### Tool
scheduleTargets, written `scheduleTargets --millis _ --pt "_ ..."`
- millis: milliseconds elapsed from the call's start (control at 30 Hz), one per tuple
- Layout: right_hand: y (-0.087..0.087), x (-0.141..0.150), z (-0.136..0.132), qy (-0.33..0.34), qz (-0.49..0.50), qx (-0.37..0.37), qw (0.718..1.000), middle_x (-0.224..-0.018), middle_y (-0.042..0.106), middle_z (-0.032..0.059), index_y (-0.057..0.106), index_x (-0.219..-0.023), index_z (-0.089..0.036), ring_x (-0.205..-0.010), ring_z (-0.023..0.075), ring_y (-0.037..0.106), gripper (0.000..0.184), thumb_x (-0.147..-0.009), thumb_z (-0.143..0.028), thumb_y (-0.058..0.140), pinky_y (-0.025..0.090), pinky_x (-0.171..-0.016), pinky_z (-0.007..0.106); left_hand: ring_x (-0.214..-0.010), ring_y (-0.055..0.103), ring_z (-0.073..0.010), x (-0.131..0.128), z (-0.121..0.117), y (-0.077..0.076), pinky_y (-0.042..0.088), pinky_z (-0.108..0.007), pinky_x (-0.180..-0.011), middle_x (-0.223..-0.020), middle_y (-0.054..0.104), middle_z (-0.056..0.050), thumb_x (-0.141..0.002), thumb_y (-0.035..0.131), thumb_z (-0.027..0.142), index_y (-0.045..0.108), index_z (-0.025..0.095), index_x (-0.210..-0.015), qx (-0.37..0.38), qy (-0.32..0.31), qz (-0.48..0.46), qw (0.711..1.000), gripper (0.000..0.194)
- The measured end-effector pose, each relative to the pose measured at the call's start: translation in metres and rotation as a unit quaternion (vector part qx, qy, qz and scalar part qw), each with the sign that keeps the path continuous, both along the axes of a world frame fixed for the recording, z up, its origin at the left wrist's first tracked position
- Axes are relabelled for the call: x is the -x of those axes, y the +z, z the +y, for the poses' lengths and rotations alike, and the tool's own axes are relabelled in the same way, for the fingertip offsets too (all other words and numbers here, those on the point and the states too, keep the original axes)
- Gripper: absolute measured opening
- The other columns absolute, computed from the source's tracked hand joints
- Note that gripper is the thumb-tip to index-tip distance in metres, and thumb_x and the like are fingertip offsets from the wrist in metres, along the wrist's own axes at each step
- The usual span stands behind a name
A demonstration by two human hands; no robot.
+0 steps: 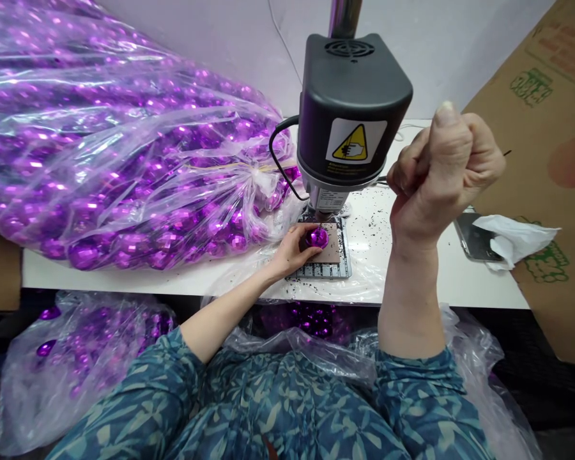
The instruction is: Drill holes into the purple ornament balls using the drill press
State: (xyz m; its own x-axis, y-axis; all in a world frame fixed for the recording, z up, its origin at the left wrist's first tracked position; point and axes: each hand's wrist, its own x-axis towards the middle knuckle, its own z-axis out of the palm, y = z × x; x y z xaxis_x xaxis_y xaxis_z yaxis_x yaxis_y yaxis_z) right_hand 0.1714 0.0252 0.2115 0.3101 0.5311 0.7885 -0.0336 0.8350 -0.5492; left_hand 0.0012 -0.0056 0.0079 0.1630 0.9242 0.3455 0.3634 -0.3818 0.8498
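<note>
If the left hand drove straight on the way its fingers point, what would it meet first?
The purple ball, already touching the left hand. Beyond it lies the tan board; how close the black machine above sits is hard to judge.

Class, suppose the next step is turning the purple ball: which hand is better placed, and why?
The left hand, probably: its fingers hold the purple ball on the board. The right hand is closed and raised beside the black machine, away from the ball.

Bright white tabletop (460, 281) — deep shadow beneath, glints on plastic bag (138, 147), wide-angle stretch toward edges
</note>
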Motion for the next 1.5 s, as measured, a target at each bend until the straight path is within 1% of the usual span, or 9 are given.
scheduleTargets --millis 133,233,367,500,700,900,1100,1400,1500 --pt "-0.005 0.0 -0.011 -0.012 -0.016 -0.014 1.0 -0.045 0.029 -0.0078 0.028 -0.061 -0.02 -0.038 0.0012 0.029 0.054 -0.095 -0.047 0.06 0.023 -0.043 0.022 -0.12 0.067 -0.0312 -0.005 -0.002 0.0 0.055 -0.05 -0.105 -0.127 0.072 -0.012 -0.084 0.085 0.033 0.063 0.02 -0.132 0.003 0.007 0.004 1.0 0.054" --pt "-0.014 0.0 -0.019 -0.02 -0.015 -0.031 0.999 -0.046 0.029 -0.0076 0.028 -0.06 -0.019 -0.039 0.0001 0.03 0.052 -0.097 -0.039 0.058 0.025 -0.044 0.02 -0.121 0.067 -0.0306 -0.007 -0.003 0.002 0.055 -0.048 -0.106 -0.128 0.072 -0.012 -0.085 0.084 0.032 0.063 0.02 -0.133 0.01 0.012 0.001 1.0 0.054" --pt "-0.027 0.001 -0.025 -0.021 -0.007 -0.059 0.998 -0.045 0.026 -0.0063 0.022 -0.058 -0.017 -0.039 0.0001 0.03 0.054 -0.097 -0.033 0.057 0.026 -0.042 0.019 -0.122 0.067 -0.0312 -0.006 -0.003 0.003 0.055 -0.05 -0.108 -0.128 0.072 -0.012 -0.085 0.085 0.031 0.063 0.02 -0.131 0.018 0.01 0.0 1.0 0.052" --pt "-0.036 0.002 -0.019 -0.01 0.01 -0.128 0.992 -0.046 0.02 -0.0058 0.017 -0.059 -0.016 -0.039 -0.0002 0.027 0.053 -0.095 -0.025 0.055 0.024 -0.04 0.018 -0.12 0.067 -0.0316 -0.005 -0.001 0.0 0.055 -0.051 -0.106 -0.126 0.072 -0.013 -0.083 0.085 0.033 0.063 0.02 -0.131 0.025 0.01 0.0 1.0 0.054" --pt "-0.049 0.002 -0.012 -0.028 0.014 -0.193 0.981 -0.047 0.014 -0.0066 0.019 -0.061 -0.015 -0.038 -0.0015 0.022 0.048 -0.094 -0.02 0.054 0.024 -0.04 0.015 -0.119 0.066 -0.0313 -0.006 -0.001 -0.001 0.054 -0.051 -0.105 -0.126 0.072 -0.013 -0.084 0.085 0.032 0.063 0.019 -0.13 0.024 0.007 -0.007 1.0 0.053" --pt "-0.063 -0.004 -0.013 -0.014 -0.019 -0.213 0.977 -0.048 0.023 -0.0061 0.017 -0.064 -0.016 -0.042 -0.0001 0.03 0.043 -0.091 -0.011 0.051 0.031 -0.043 0.017 -0.118 0.066 -0.0312 -0.006 -0.001 -0.001 0.054 -0.051 -0.105 -0.126 0.071 -0.013 -0.083 0.085 0.032 0.064 0.019 -0.13 0.025 0.01 -0.011 1.0 0.053" --pt "-0.063 -0.006 -0.01 -0.024 -0.044 -0.253 0.966 -0.047 0.026 -0.0064 0.019 -0.062 -0.016 -0.04 0.0004 0.03 0.041 -0.089 -0.009 0.048 0.032 -0.041 0.018 -0.118 0.066 -0.0315 -0.006 -0.001 0.0 0.054 -0.051 -0.106 -0.126 0.071 -0.013 -0.084 0.085 0.033 0.064 0.019 -0.129 0.026 0.009 -0.011 1.0 0.052" --pt "-0.072 -0.005 -0.012 -0.029 -0.053 -0.268 0.962 -0.042 0.025 -0.0067 0.019 -0.057 -0.016 -0.036 0.0017 0.027 0.045 -0.088 -0.01 0.05 0.03 -0.038 0.02 -0.121 0.067 -0.032 -0.007 -0.002 -0.003 0.055 -0.051 -0.107 -0.127 0.072 -0.013 -0.084 0.084 0.032 0.063 0.02 -0.13 0.025 0.013 -0.018 0.999 0.052" --pt "-0.062 -0.003 -0.015 -0.037 -0.044 -0.251 0.966 -0.043 0.024 -0.0068 0.018 -0.058 -0.016 -0.036 0.0011 0.028 0.047 -0.091 -0.011 0.05 0.028 -0.038 0.02 -0.119 0.068 -0.0313 -0.009 -0.002 -0.001 0.055 -0.05 -0.106 -0.126 0.072 -0.013 -0.084 0.084 0.033 0.063 0.02 -0.129 0.026 0.018 -0.018 0.999 0.051"
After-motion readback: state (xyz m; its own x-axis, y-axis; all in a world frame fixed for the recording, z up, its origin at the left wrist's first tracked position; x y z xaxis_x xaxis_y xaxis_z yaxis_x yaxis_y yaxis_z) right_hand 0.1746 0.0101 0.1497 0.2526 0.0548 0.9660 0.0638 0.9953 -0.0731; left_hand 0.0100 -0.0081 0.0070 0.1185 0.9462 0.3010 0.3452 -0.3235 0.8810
